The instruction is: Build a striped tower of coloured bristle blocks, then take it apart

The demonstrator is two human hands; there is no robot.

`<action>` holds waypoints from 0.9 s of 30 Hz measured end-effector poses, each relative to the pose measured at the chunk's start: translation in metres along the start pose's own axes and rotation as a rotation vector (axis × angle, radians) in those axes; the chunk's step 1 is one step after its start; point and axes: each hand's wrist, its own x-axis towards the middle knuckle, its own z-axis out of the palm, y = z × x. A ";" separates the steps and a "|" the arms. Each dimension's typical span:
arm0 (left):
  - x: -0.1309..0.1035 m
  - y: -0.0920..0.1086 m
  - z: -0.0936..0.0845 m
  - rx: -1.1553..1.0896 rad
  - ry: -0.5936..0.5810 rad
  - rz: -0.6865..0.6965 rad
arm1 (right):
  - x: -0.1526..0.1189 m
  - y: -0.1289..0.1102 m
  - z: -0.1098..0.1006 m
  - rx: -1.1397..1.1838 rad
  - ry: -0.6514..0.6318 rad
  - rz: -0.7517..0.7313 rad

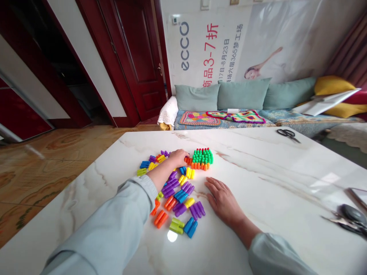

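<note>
Fingers of the left hand (177,158) are bent and drawn narrow at an orange block (188,160), just left of the green blocks (202,156); whether they pinch it, I cannot tell. The right hand (225,200) lies palm down, fingers outstretched and only slightly parted, on the white table (275,214), right of the scattered coloured blocks (180,196). Black-handled scissors (287,133) lie at the far right.

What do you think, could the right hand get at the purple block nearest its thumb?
Probably yes: the right hand lies palm-down on the table, and no other block seems to stand between it and the purple block.
</note>
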 end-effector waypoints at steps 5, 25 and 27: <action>0.002 0.000 -0.001 0.017 0.049 -0.048 | 0.001 0.001 -0.001 0.007 -0.008 0.000; -0.128 0.100 0.026 -0.543 0.264 0.103 | -0.007 -0.007 -0.012 0.253 0.121 -0.025; -0.155 0.092 0.024 -0.507 0.401 0.102 | -0.006 -0.006 -0.010 0.167 0.144 -0.015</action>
